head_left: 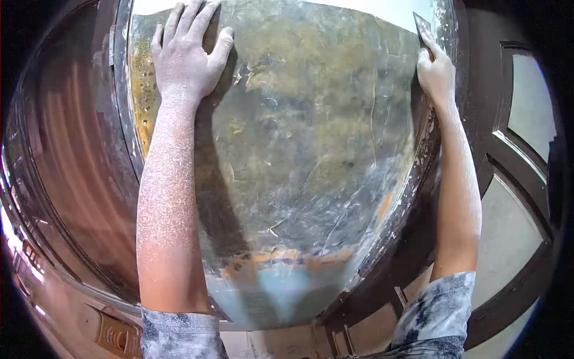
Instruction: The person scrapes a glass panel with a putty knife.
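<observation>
In the head view, a worn, mottled wall panel with peeling, cracked paint fills the middle. Flat against its upper left lies my left hand, fingers spread, coated in white dust along with the forearm. My right hand is closed around a scraper at the upper right edge of the panel. The scraper's thin blade points up and is near the white area across the top. My fingers cover most of its handle.
A chipped frame edge runs down the panel's right side. Further right is a dark door with pale panels. A reddish-brown glossy surface stands on the left. Lower down, the panel has a pale blue patch.
</observation>
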`<state>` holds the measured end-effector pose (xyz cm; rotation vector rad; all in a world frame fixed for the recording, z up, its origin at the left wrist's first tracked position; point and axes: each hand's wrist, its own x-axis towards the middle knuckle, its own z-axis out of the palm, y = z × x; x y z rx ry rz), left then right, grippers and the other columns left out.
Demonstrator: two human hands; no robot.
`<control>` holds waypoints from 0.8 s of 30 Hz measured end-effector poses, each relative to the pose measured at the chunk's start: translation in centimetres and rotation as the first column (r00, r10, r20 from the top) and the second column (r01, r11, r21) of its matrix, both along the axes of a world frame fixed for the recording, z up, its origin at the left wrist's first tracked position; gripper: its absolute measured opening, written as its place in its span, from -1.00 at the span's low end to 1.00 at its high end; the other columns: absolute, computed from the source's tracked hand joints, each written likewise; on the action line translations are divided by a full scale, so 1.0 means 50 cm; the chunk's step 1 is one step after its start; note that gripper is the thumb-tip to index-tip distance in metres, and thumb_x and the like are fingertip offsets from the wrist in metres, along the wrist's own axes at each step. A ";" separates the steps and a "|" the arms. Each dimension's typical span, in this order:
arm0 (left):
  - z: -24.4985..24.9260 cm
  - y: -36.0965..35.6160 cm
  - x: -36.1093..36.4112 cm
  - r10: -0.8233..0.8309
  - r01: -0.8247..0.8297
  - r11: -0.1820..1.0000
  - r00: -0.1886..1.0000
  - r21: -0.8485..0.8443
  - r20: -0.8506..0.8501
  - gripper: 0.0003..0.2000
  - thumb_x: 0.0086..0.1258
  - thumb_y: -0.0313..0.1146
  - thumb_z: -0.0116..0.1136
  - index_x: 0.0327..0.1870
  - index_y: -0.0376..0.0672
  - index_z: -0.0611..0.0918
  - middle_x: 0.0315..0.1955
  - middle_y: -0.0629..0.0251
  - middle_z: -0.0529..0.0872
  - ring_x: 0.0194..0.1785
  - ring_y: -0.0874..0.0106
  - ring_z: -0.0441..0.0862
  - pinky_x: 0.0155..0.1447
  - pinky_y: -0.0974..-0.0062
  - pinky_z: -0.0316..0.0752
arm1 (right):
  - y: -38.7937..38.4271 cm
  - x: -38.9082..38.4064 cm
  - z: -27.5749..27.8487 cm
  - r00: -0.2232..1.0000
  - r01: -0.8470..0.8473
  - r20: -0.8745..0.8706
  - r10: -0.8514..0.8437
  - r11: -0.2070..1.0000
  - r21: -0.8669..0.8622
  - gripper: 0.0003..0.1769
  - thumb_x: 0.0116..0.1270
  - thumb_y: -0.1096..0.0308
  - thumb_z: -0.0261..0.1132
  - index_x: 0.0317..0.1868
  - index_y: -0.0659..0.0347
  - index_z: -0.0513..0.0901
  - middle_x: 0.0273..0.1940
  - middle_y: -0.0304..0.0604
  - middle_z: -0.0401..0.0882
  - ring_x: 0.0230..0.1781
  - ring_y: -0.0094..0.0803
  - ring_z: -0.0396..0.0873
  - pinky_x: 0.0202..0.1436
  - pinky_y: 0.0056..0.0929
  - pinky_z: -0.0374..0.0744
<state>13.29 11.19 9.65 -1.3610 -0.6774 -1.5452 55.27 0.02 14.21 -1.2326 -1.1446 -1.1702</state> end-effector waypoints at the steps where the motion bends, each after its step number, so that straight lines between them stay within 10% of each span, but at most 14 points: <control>1: 0.000 -0.016 0.003 -0.043 0.044 0.998 0.999 -0.054 0.022 -0.47 0.36 -0.10 0.21 0.34 -0.08 0.58 0.45 0.16 0.48 0.57 0.10 0.26 0.63 0.01 0.04 | 0.011 0.016 -0.004 0.996 -0.047 0.077 0.043 0.997 0.052 -0.52 0.44 0.27 0.10 0.29 0.17 0.64 0.27 0.08 0.63 0.29 0.08 0.58 0.41 -0.17 0.50; 24: -0.002 -0.011 0.006 -0.036 0.037 0.998 0.999 -0.053 0.032 -0.47 0.38 -0.08 0.19 0.34 -0.08 0.59 0.45 0.15 0.49 0.57 0.09 0.27 0.63 0.03 0.05 | 0.019 -0.050 0.046 0.999 -0.037 0.026 0.037 0.999 -0.012 -0.54 0.44 0.31 0.11 0.28 0.19 0.65 0.12 0.16 0.71 0.13 0.05 0.68 0.24 -0.20 0.57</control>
